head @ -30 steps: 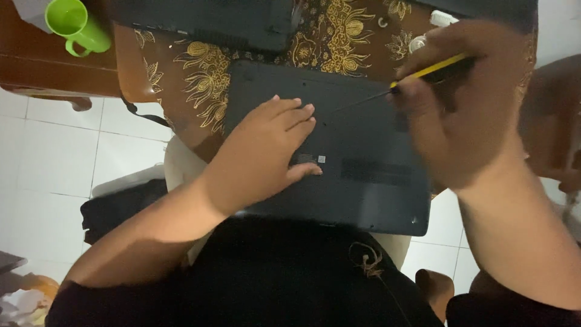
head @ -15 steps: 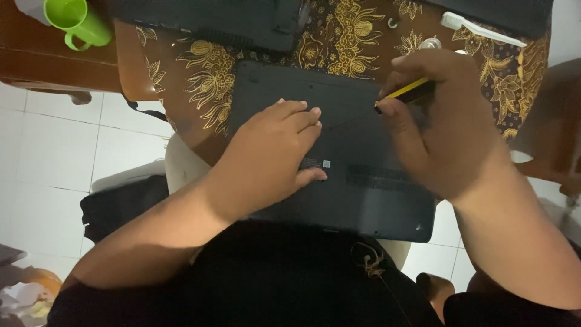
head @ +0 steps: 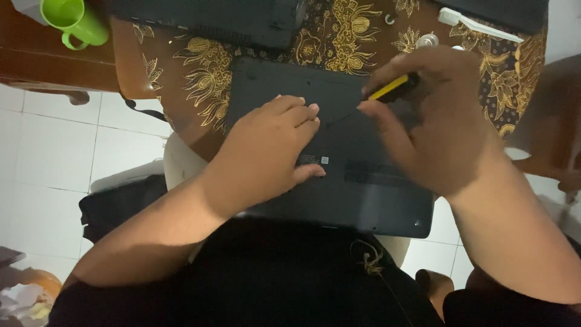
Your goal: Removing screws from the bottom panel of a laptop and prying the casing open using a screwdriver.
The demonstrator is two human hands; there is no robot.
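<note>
On table: 1 laptop [head: 363, 181], underside up; our left hand [head: 266, 151] flat, pinning it; right hand [head: 436, 121] gripping screwdriver [head: 393, 88]. Risk: tip slips, scratching case.

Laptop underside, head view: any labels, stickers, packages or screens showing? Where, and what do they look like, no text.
Small label: on the laptop base, just beyond the left hand thumb; dark rectangle with fine pale print.
Tiny sticker: right beside that label; pale bluish square.
Packages, signs, lit screens: none visible.
Right hand holds a yellow-handled screwdriver over the base, clear of both.
</note>
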